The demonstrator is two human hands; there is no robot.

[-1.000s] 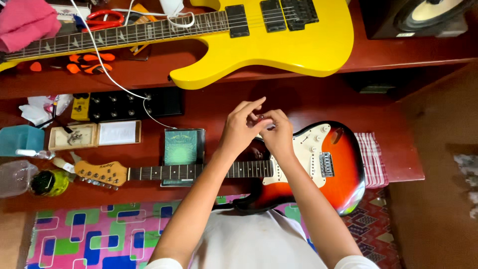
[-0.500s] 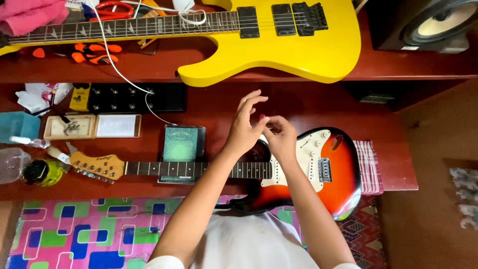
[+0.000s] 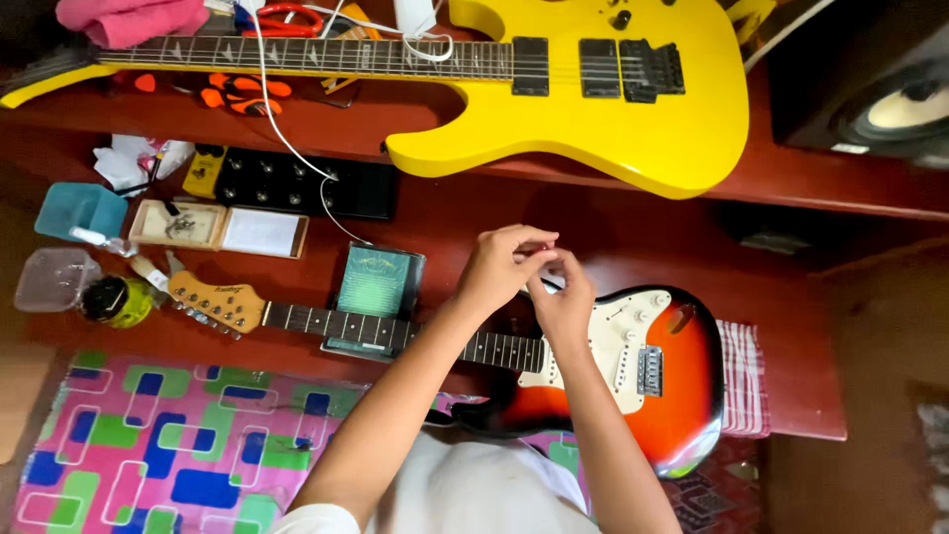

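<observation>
Right over the sunburst guitar (image 3: 643, 381), both hands, hovering above the spot where neck met body. Lay flat on the red surface (image 3: 791, 415), that guitar, headstock off to the left, white pickguard just beside the fingers. Left hand (image 3: 501, 265) curled in from the left, thumb and forefinger pinched nearly closed. Right hand (image 3: 565, 302) tucked under it, fingertips drawn up to meet the left's. Touched at the tips, the two grips, narrowed to a pinch around something tiny. Couldn't tell what sat between them: too small, and covered by the fingers. Couldn't tell either whether the hands touched the strings or stayed clear of them. Neck partly hidden beneath the left forearm. Lower edge of the body hidden behind the right arm. Green booklet (image 3: 378, 285) lay under the neck, well left of the hands. Yellow guitar (image 3: 593, 109) stretched across the upper shelf, its headstock cut off at the left frame edge. Black pedal board (image 3: 297, 183) beneath it, white cable (image 3: 287, 148) trailing over. Speaker (image 3: 880, 89) cropped at top right.
</observation>
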